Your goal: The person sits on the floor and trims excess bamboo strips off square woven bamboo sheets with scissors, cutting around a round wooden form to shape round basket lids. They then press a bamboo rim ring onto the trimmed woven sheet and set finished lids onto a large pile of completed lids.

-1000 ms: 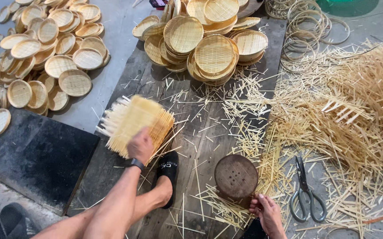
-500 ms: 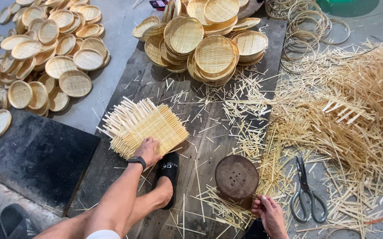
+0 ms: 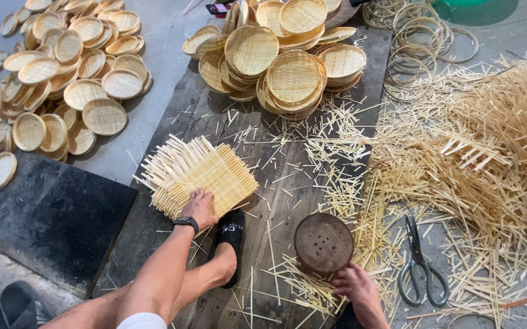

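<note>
My left hand [image 3: 200, 208] grips the near edge of a square woven bamboo mat [image 3: 199, 173] with loose strip ends, lying flat on the dark wooden board [image 3: 215, 122]. A black watch sits on that wrist. My right hand [image 3: 358, 286] touches the near rim of a round dark wooden mould [image 3: 323, 242] with several small holes, which stands among loose strips. A foot in a black sandal [image 3: 232, 234] rests on the board between the two hands.
Stacks of round woven bamboo trays [image 3: 288, 55] stand at the board's far end; more trays [image 3: 62, 73] cover the floor at left. A large heap of bamboo strips [image 3: 477, 152] fills the right side, with scissors [image 3: 419, 262] beside it and bamboo hoops [image 3: 422, 36] behind. A black mat [image 3: 50, 213] lies at left.
My left hand has laid the woven mat down flat from a tilted, raised position and slid it slightly right. The right hand and mould have stayed put.
</note>
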{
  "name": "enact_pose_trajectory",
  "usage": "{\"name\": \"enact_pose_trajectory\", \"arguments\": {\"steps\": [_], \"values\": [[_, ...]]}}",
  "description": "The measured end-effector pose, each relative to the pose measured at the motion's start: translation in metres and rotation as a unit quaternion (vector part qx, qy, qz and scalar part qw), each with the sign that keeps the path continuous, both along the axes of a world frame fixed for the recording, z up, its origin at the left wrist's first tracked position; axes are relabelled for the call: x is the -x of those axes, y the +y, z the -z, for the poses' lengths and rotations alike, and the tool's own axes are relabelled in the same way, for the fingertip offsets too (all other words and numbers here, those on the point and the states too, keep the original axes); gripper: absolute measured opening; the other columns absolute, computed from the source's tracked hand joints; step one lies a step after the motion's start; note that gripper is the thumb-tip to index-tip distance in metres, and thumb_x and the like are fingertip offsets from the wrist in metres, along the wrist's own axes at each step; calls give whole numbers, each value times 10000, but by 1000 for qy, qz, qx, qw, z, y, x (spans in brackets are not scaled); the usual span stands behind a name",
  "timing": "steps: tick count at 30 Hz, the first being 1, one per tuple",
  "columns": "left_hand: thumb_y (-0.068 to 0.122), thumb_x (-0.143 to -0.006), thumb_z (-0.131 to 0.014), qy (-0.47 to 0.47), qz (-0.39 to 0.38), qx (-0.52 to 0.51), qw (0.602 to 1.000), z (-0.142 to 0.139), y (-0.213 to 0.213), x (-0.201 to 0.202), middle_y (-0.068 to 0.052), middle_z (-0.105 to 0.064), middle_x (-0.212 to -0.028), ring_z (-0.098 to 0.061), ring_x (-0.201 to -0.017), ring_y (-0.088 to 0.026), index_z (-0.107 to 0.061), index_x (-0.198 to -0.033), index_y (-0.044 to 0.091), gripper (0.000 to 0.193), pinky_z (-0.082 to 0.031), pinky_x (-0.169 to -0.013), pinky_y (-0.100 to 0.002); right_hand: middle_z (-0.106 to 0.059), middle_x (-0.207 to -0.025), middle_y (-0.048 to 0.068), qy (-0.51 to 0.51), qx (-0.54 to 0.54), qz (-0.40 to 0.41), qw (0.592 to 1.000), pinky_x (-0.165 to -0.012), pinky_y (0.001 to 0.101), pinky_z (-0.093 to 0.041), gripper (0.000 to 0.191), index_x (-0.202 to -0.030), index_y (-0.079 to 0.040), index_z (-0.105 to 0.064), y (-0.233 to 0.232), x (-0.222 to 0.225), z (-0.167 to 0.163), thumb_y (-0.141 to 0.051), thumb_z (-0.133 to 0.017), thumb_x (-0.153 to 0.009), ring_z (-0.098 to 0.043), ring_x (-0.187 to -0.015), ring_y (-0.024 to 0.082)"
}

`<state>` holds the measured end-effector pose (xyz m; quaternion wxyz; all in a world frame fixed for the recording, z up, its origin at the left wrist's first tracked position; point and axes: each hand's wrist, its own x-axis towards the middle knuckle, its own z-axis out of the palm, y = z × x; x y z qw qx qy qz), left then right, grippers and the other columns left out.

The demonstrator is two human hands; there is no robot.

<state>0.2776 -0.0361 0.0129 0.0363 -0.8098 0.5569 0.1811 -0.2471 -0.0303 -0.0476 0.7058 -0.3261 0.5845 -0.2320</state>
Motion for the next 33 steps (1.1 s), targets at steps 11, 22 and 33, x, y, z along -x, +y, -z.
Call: {"name": "enact_pose_trajectory", "arguments": {"steps": [11,22,33], "values": [[291,-572,-1000,-4,-24,-8,1000,-7,-5,11,-139,-434,-1413,-427,-1338,-410,-507,-1333,127,921,-446,-1086,-463,-722,-860,182,29,31,88,995,-600,347,-575,329,-1213,28,-644,-8,-3,29,-209,-626,-984,-685,-677,224],[421,-546,-1000,-8,-75,1,997,-10,-1,2,-234,-395,-1489,-377,-1395,-411,-605,-1331,147,921,-386,-1140,-447,-690,-805,192,-10,24,147,989,-545,398,-578,343,-1178,74,-668,1,5,57,-217,-605,-1008,-672,-595,267],[426,-680,-872,-20,-46,-1,999,-5,-1,5,-278,-332,-1574,-314,-1471,-461,-579,-1382,158,806,-350,-1205,-451,-698,-836,197,-31,14,158,987,-568,409,-594,348,-1222,75,-636,-5,6,57,-195,-580,-1011,-682,-622,281]]}}
